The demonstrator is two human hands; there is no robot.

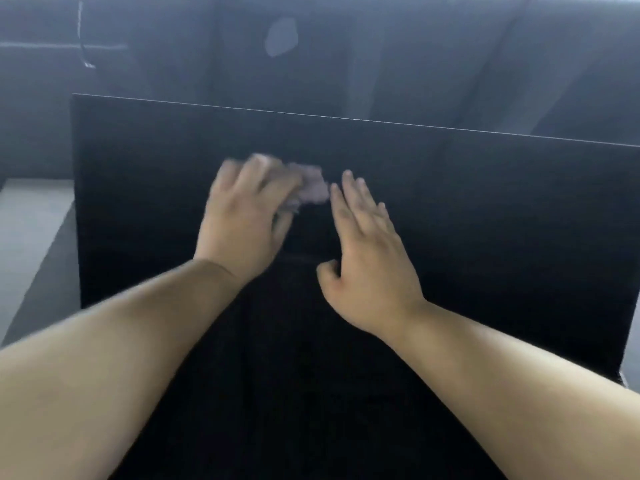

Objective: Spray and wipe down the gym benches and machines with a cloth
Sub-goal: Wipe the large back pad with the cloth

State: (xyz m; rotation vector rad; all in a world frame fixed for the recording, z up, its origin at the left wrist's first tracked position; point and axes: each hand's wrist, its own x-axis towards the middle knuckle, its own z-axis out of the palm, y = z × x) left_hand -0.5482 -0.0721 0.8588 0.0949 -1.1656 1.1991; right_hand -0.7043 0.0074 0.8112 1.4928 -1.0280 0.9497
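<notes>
Grey flooring point(381, 57) lies beyond the black pad point(485, 220). Your left hand point(246, 216) presses a pale cloth point(311, 187) onto the pad's middle, fingers closed over it. Your right hand point(370, 258) lies flat just right of it, fingers spread.

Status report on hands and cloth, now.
Left hand pressing cloth on black pad. Right hand flat, empty. No obstruction visible.

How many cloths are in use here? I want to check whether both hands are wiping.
1. The cloth lies under the left hand on the black surface; the right hand lies flat, bare.
</notes>
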